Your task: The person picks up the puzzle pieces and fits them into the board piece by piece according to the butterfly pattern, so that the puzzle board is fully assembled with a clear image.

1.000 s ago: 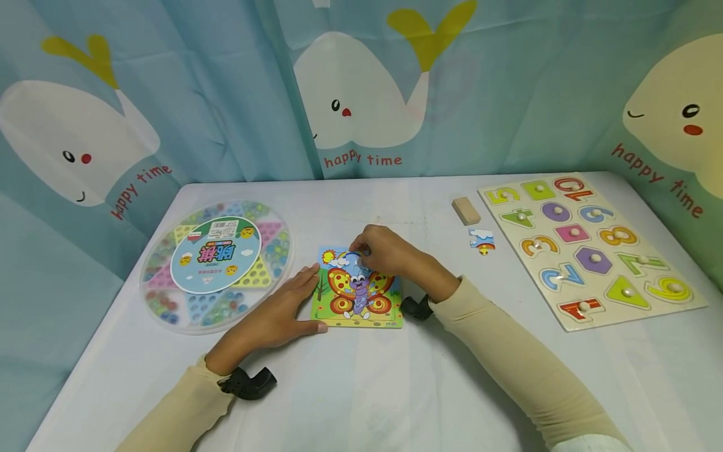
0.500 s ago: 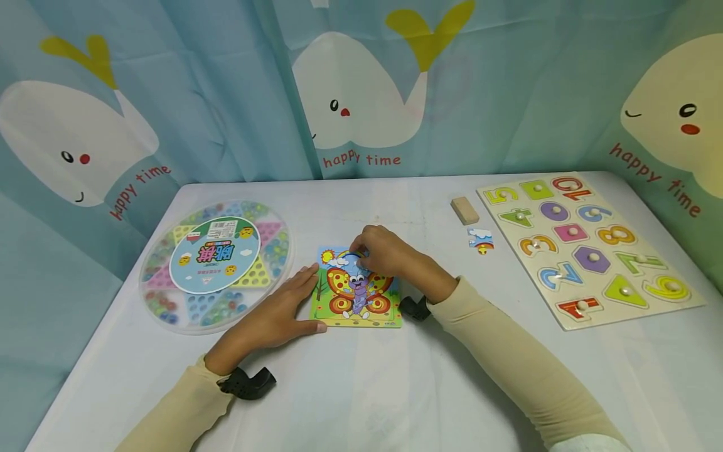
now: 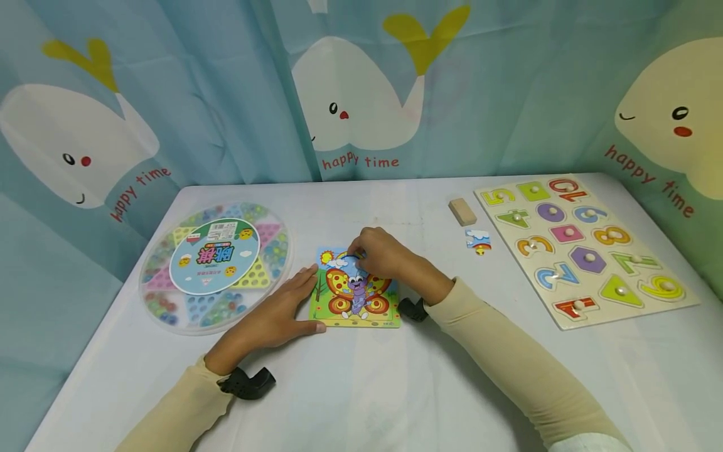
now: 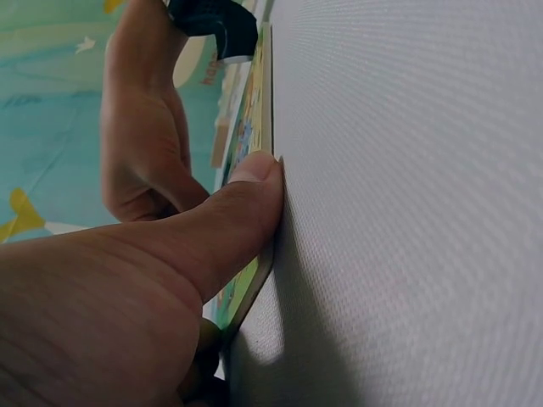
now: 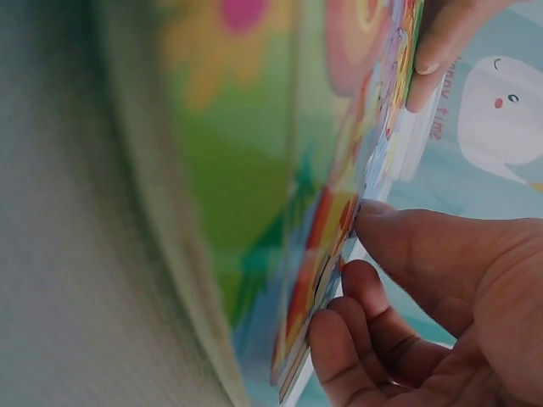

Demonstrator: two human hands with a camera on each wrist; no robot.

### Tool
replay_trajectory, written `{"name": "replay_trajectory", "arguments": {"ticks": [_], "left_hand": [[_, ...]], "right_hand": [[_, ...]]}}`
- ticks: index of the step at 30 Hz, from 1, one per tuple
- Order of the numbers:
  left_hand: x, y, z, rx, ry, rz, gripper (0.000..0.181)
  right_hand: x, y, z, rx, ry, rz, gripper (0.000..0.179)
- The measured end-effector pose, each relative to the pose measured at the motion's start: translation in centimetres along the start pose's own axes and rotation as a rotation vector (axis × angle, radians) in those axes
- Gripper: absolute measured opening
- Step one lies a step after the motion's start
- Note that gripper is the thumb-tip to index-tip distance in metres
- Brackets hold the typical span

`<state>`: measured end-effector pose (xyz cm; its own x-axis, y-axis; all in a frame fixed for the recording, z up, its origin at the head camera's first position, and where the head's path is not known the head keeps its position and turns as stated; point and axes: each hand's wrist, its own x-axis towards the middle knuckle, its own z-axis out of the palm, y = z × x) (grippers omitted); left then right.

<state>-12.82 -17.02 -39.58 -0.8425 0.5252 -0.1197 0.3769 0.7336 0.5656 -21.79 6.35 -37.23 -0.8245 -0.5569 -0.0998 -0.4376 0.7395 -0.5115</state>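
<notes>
The butterfly jigsaw puzzle (image 3: pixel 357 307) lies flat in its board on the table, near the middle of the head view. Along its left side rests my left hand (image 3: pixel 282 314), fingers extended to the upper left edge and thumb pressing the front left edge. My right hand (image 3: pixel 381 252) bends over the puzzle's upper right part, covering it. In the right wrist view, its thumb and curled fingers pinch a puzzle piece (image 5: pixel 297 369) whose edge stands slightly raised at the surface. One loose puzzle piece (image 3: pixel 478 241) with sky and a rainbow lies off to the right.
A wooden block (image 3: pixel 462 212) sits just behind the loose piece. On the right lies a number-and-shape peg board (image 3: pixel 542 263). A round Chinese checkers box (image 3: pixel 214 257) with marbles is left of the puzzle. Behind the table (image 3: pixel 395 395) hangs a whale-print curtain (image 3: pixel 497 94).
Both hands keep nearly the same places on the puzzle, the right fingers shifting only slightly. The head view has drifted a little, so the scene sits slightly further left.
</notes>
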Motion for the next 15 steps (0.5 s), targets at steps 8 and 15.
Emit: {"name": "replay_trajectory", "arguments": {"ticks": [8, 15], "left_hand": [[-0.02, -0.06, -0.06, 0.003, 0.003, 0.0, 0.097], [-0.01, -0.25, 0.09, 0.006, -0.001, 0.005, 0.097]], "right_hand": [[0.1, 0.11, -0.03, -0.008, -0.016, -0.026, 0.021], [-0.14, 0.4, -0.57, 0.048, -0.06, -0.021, 0.025]]}}
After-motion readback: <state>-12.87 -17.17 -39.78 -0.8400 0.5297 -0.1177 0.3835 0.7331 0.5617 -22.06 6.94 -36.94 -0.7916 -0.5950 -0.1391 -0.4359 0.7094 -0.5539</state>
